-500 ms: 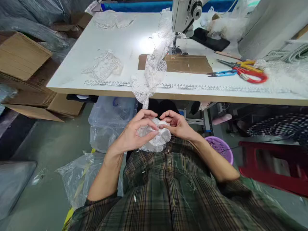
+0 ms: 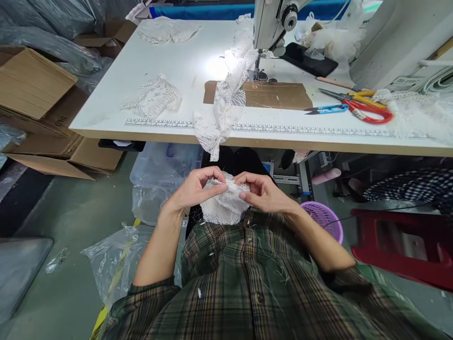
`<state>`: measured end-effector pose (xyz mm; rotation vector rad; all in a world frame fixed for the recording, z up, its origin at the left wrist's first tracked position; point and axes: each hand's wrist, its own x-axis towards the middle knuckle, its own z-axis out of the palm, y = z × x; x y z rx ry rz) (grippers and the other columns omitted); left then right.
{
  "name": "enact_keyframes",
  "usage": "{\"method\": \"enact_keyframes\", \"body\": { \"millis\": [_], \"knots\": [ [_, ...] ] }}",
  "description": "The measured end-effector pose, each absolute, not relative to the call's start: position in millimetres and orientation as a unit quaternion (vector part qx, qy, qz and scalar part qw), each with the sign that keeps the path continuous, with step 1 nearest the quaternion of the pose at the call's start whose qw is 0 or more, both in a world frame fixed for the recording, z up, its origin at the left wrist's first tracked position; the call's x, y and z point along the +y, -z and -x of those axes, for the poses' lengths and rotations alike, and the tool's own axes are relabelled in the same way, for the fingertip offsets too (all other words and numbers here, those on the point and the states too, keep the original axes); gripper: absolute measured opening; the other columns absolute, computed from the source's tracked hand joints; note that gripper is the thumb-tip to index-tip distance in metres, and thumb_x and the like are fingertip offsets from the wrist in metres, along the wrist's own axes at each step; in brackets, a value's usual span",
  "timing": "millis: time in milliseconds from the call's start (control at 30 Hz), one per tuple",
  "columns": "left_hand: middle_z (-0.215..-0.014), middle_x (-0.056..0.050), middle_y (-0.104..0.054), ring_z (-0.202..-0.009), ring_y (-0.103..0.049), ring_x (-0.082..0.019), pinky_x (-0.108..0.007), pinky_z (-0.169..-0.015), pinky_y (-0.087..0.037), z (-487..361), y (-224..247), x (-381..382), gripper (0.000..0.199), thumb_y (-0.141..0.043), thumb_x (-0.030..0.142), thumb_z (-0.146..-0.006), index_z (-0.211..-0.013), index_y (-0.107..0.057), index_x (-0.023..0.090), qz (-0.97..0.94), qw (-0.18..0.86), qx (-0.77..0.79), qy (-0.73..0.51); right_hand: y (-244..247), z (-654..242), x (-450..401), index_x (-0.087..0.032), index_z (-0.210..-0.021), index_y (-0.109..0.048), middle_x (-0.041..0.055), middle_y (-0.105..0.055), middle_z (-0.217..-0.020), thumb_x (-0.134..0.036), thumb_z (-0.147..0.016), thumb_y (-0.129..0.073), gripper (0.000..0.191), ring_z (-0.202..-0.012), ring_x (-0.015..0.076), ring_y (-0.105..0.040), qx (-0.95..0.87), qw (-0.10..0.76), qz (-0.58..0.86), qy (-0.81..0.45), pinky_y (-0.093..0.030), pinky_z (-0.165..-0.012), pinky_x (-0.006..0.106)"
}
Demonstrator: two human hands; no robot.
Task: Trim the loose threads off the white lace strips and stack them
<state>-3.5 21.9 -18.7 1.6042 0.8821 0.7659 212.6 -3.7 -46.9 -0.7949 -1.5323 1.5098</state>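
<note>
Above my lap, in front of the plaid shirt, is a piece of white lace fabric [image 2: 225, 208]. My left hand [image 2: 198, 190] pinches its upper left part between thumb and fingers. My right hand [image 2: 262, 191] pinches the upper right part, a short way from the left. The lace hangs down between both hands toward the shirt. Just beyond them, a long white lace strip [image 2: 226, 101] runs from the sewing machine [image 2: 271, 28] and droops over the table edge. Another crumpled lace piece [image 2: 155, 98] lies on the table to the left.
The white table [image 2: 106, 104] carries red-handled scissors [image 2: 370, 109], blue thread snips [image 2: 327, 109], a brown cardboard strip [image 2: 279, 94] and more lace at the right. Below are a clear plastic bin [image 2: 164, 165], a purple basket [image 2: 323, 219] and a red stool [image 2: 364, 236]. Cardboard boxes [image 2: 38, 85] stand left.
My left hand has shifted slightly, its fingers now closed in a pinch on the lace. The lace has been spread flatter and hangs between both hands rather than bunched.
</note>
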Motion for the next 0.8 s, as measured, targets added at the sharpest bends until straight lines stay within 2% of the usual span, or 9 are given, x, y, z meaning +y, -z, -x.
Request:
{"method": "enact_keyframes", "body": {
  "millis": [100,300,500,667,800],
  "knots": [
    [-0.077,-0.002,-0.064,-0.071,-0.056,-0.013,-0.025,-0.064,-0.044,3.6,21.3,21.2,0.019,-0.077,0.032,-0.078,-0.076,-0.067,0.016,-0.653,0.551,0.393,-0.34,48.3,-207.1,-2.6,-0.019,-0.083,-0.068,0.0051,-0.066,-0.094,-0.036,-0.08,-0.075,0.02,-0.085,0.0156,-0.06,-0.611,0.457,0.34,-0.55,-0.047,-0.076,0.03],
    [-0.082,-0.005,-0.069,-0.073,-0.06,-0.015,-0.027,-0.065,-0.047,7.1,27.8,16.4,0.022,-0.082,0.034,-0.071,-0.075,-0.069,0.016,-0.607,0.557,0.42,-0.381,50.7,-200.5,-1.5,-0.018,-0.076,-0.071,0.0035,-0.069,-0.079,-0.041,-0.078,-0.076,0.024,-0.071,0.0141,-0.06,-0.54,0.49,0.386,-0.565,-0.047,-0.064,0.028],
    [-0.083,-0.006,-0.069,-0.077,-0.062,-0.016,-0.029,-0.07,-0.049,4.9,23.7,8.6,0.018,-0.08,0.03,-0.074,-0.07,-0.069,0.016,-0.602,0.559,0.415,-0.392,49.3,-197.5,-5.5,-0.019,-0.071,-0.068,0.003,-0.069,-0.074,-0.043,-0.072,-0.081,0.027,-0.069,0.0141,-0.06,-0.519,0.513,0.423,-0.537,-0.048,-0.063,0.028],
    [-0.08,-0.004,-0.068,-0.073,-0.061,-0.015,-0.028,-0.066,-0.048,-2.5,21.5,5.3,0.022,-0.082,0.03,-0.07,-0.067,-0.065,0.016,-0.568,0.55,0.437,-0.428,46.5,-194.8,-10.0,-0.019,-0.069,-0.064,0.0018,-0.067,-0.072,-0.042,-0.071,-0.083,0.03,-0.066,0.0128,-0.059,-0.508,0.523,0.415,-0.544,-0.047,-0.058,0.026],
    [-0.077,-0.001,-0.068,-0.069,-0.061,-0.013,-0.025,-0.065,-0.047,-7.3,21.4,1.4,0.026,-0.084,0.028,-0.069,-0.077,-0.061,0.018,-0.548,0.536,0.461,-0.447,47.8,-195.5,-12.3,-0.019,-0.074,-0.062,-0.0004,-0.066,-0.071,-0.042,-0.067,-0.085,0.033,-0.062,0.0107,-0.058,-0.485,0.526,0.418,-0.56,-0.047,-0.056,0.024]
  ]
}}
